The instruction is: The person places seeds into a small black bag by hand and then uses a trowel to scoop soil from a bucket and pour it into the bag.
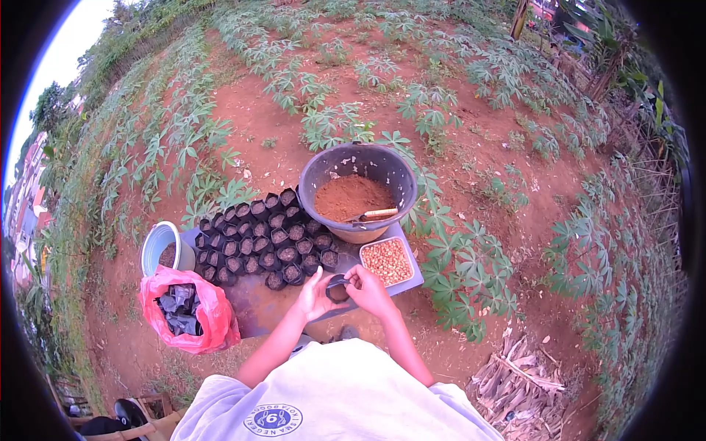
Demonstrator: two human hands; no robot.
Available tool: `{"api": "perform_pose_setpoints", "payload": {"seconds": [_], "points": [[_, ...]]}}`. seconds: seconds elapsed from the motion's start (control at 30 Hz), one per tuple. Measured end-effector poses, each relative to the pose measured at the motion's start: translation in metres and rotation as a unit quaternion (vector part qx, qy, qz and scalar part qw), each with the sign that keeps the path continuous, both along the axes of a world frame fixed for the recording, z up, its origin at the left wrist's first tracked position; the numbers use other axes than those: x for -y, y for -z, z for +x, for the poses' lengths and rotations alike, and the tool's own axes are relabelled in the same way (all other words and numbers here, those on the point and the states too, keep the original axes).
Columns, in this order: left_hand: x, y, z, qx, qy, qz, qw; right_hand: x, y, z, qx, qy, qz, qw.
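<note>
Between my hands, above the near edge of the table, is a small black seedling bag (337, 291) with dark soil in its mouth. My left hand (314, 300) cups it from the left side, thumb pointing up. On the other side the bent fingers of my right hand (368, 290) pinch its rim. Just beyond, several filled black seedling bags (259, 244) stand upright in packed rows. To the right of them is a white tray (410, 275) of orange-yellow kernels (385, 262) that look like corn.
A large dark basin (406, 180) holds reddish soil and a wooden-handled tool (379, 212). At left stand a pale bucket (188, 257) and a pink plastic bag (220, 316) of folded black bags. Leafy plants (467, 264) border the grey table (257, 298). Dry leaves (518, 378) lie at lower right.
</note>
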State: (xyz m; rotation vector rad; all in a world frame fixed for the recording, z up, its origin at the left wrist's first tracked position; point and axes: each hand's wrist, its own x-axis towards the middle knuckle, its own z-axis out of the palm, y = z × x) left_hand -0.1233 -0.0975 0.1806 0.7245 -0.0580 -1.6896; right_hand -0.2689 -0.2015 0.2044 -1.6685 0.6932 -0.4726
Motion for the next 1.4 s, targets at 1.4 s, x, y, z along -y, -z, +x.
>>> {"api": "perform_pose_setpoints", "payload": {"seconds": [1.4], "points": [[-0.082,0.047,0.073,-0.043,-0.026,0.100,0.994,-0.068,0.001,0.052,-0.114,-0.019,-0.158,0.981]]}}
